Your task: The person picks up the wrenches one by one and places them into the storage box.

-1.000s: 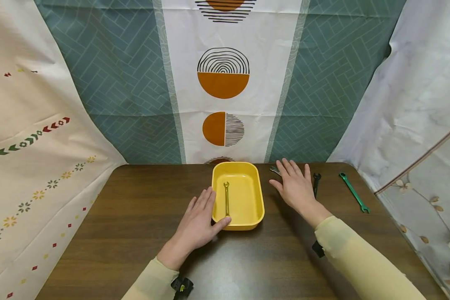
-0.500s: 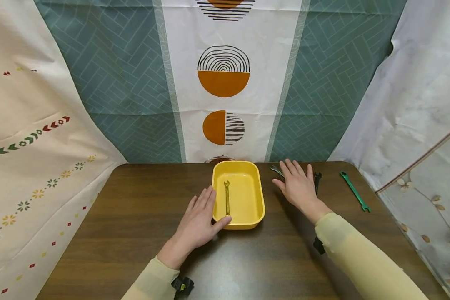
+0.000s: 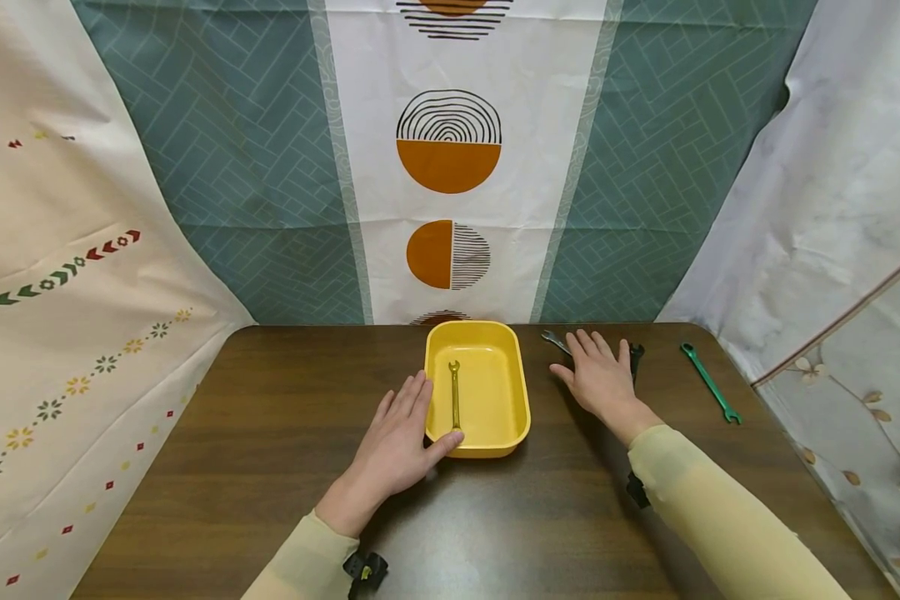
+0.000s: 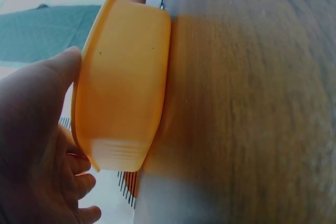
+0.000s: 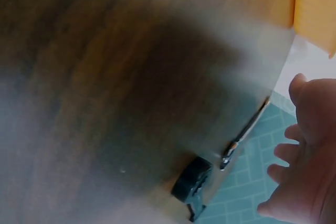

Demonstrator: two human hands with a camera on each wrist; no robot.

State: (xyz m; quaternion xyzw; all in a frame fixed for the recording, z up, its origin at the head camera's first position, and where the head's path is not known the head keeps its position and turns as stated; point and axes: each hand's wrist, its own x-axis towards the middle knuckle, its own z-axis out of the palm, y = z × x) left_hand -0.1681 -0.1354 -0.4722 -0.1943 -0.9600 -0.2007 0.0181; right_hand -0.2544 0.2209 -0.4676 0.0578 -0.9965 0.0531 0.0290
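Note:
A yellow rectangular tray (image 3: 502,392) sits at the table's back middle, with a gold-coloured wrench (image 3: 454,396) lying lengthwise inside. My left hand (image 3: 392,450) rests against the tray's left rim, fingers straight and thumb over the near left corner. In the left wrist view, the thumb (image 4: 67,62) touches the rim. To the right, my right hand (image 3: 600,382) hovers above the table with fingers spread and holds nothing. Beneath it lie a silver wrench (image 3: 553,340), partly hidden by the fingers, and a black wrench (image 3: 636,357), partly behind the hand.
A green wrench (image 3: 708,382) lies farther right on the dark wooden table (image 3: 300,392). Patterned cloths hang behind and at both sides; the teal and white back cloth (image 3: 270,275) meets the table's far edge.
My right hand has drifted slightly right and towards me, showing more of the silver wrench. The left hand and tray stay in place.

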